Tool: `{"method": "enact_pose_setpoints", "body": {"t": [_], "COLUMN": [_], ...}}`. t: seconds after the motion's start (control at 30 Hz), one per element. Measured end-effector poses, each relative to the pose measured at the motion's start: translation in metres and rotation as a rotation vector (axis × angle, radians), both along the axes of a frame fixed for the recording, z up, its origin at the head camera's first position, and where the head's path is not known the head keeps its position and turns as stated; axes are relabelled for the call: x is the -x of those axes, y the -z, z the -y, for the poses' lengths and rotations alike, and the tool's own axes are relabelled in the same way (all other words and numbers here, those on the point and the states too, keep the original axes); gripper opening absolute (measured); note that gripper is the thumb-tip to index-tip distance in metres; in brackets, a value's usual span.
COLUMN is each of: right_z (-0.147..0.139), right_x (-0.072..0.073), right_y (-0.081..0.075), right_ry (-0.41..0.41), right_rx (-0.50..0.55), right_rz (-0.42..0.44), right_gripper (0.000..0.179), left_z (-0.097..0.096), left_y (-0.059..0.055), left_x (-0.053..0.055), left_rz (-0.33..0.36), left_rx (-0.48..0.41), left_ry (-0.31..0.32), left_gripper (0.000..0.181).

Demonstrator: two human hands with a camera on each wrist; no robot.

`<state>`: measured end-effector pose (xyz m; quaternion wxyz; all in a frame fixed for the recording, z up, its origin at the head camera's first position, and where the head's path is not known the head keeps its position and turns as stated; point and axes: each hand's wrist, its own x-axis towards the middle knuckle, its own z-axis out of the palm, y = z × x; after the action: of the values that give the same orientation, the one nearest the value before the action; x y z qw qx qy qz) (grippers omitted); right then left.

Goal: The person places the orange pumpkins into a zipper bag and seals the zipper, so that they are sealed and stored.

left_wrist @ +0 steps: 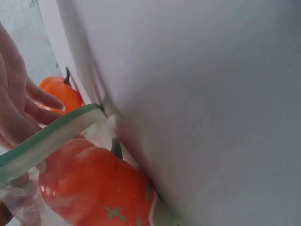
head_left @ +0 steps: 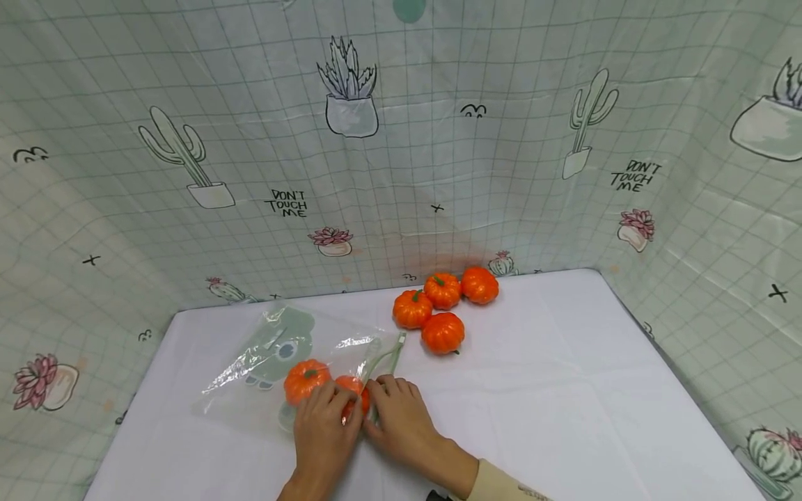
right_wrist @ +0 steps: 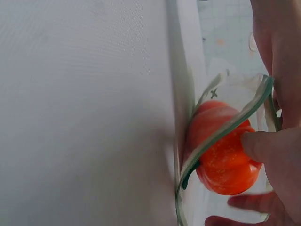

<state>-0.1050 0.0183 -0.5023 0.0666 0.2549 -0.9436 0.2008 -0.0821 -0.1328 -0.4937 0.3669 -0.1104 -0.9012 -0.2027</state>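
Note:
A clear zip bag (head_left: 250,376) with a green print and green zip strip (left_wrist: 51,136) lies on the left of the table. One orange toy pumpkin (head_left: 307,379) is under its plastic. A second toy pumpkin (right_wrist: 230,160) sits at the bag's mouth, the strip crossing in front of it. My left hand (head_left: 326,431) pinches the bag's edge beside this pumpkin, with plastic bunched at its fingers (left_wrist: 21,183). My right hand (head_left: 404,424) is on the pumpkin's other side, thumb touching it and fingers spread. The hands partly hide that pumpkin in the head view.
Several more orange toy pumpkins (head_left: 443,332) stand grouped at the back middle of the table, beyond the bag's mouth. A white cloth covers the table (head_left: 564,390). Behind it and at its sides hangs a checked, cactus-printed sheet (head_left: 401,160).

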Motion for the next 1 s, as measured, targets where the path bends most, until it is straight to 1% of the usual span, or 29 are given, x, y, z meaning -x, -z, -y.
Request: {"method": "enact_pose_setpoints", "body": {"t": [0.17,0.27,0.4,0.5,0.63,0.77,0.9,1.0], "right_z": [0.002,0.006,0.008,0.005,-0.006,-0.021,-0.038,-0.052], "right_x": [-0.001,-0.002,-0.003,-0.003,0.000,0.005,0.012,0.017], "right_y": [0.001,0.001,0.001,-0.001,-0.002,-0.003,-0.005,-0.007], "right_ry": [0.027,-0.002,-0.041,-0.041,-0.015,0.010,0.047,0.100], "right_rx": [0.013,-0.002,-0.027,-0.013,0.014,0.034,0.102,0.161], "right_rz": [-0.008,-0.021,-0.021,-0.002,0.034,0.048,0.068,0.069], "right_gripper": [0.047,0.041,0.041,0.043,0.047,0.052,0.052,0.052], "left_z": [0.001,0.001,0.000,0.000,0.001,0.001,0.001,0.001], "left_y": [0.000,0.000,0.001,0.002,0.002,0.002,0.002,0.002], "left_x": [-0.001,-0.001,-0.001,-0.001,-0.001,0.000,0.000,-0.001], "left_rz": [0.001,0.009,0.023,0.020,0.006,0.004,0.003,0.005], "left_rx": [0.003,0.004,0.005,0.001,-0.001,0.002,0.001,-0.006], "left_ry": [0.000,-0.006,-0.012,-0.005,0.005,0.007,0.006,0.005], "left_gripper": [0.019,0.018,0.017,0.018,0.018,0.019,0.020,0.021]}}
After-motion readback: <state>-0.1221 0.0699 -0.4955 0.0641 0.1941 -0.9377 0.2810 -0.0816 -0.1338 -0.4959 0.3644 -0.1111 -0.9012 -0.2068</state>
